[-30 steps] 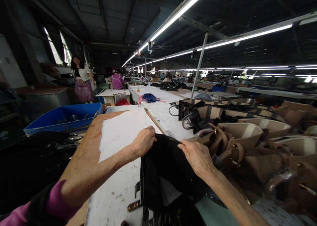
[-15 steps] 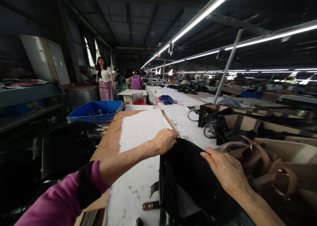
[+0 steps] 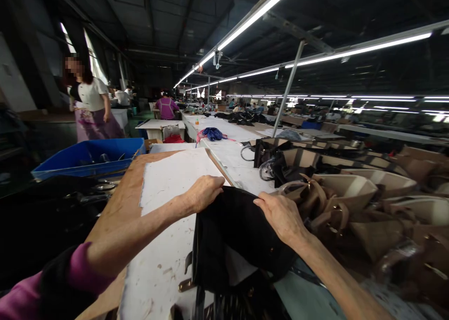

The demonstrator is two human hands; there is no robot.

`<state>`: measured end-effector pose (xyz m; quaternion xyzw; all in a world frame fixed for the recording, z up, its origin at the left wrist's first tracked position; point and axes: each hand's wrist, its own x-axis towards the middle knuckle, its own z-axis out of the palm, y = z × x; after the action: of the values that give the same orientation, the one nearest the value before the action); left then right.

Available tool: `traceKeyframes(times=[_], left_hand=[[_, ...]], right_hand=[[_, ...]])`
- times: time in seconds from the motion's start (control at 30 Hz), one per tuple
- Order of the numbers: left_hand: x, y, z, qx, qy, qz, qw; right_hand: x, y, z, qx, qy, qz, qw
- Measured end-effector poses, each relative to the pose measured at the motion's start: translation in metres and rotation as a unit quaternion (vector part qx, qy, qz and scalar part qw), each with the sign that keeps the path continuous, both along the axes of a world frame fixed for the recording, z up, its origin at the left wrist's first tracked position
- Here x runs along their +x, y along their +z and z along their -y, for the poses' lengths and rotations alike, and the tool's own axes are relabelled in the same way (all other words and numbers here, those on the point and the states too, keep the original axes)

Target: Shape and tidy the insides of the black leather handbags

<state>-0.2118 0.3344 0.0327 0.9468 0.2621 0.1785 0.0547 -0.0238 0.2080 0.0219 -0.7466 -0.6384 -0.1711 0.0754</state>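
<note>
A black handbag (image 3: 242, 226) stands in front of me with its mouth open toward me and its dark lining showing. My left hand (image 3: 207, 192) is closed on the far rim near the bag's left corner. Further right along that same rim, my right hand (image 3: 280, 215) pinches the edge between thumb and fingers. A short strap with a metal tip (image 3: 185, 285) sticks out from the bag's left side. White sheeting (image 3: 157, 259) lies under and beside the bag. The bag's lower part is dark and hard to make out.
Rows of beige and black handbags (image 3: 361, 186) crowd the right side. A blue bin (image 3: 91, 154) stands at the left, beyond dark bags (image 3: 45, 217). One person (image 3: 91, 100) stands at the far left; another in purple (image 3: 166, 107) is further back. A metal post (image 3: 289, 86) rises behind the bags.
My view has turned right, so the scene has shifted left. The standing person now appears larger and nearer. Both hands still grip the bag's rim.
</note>
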Motion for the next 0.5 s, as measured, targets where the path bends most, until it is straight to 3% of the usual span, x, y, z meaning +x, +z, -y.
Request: traceKeyframes(times=[0.5], left_hand=[[0.0002,-0.0022,-0.0035,-0.053,0.005,0.049,0.997]], right_hand=[[-0.0019,0.0002,-0.0019,0.002,0.004,-0.016,1.000]])
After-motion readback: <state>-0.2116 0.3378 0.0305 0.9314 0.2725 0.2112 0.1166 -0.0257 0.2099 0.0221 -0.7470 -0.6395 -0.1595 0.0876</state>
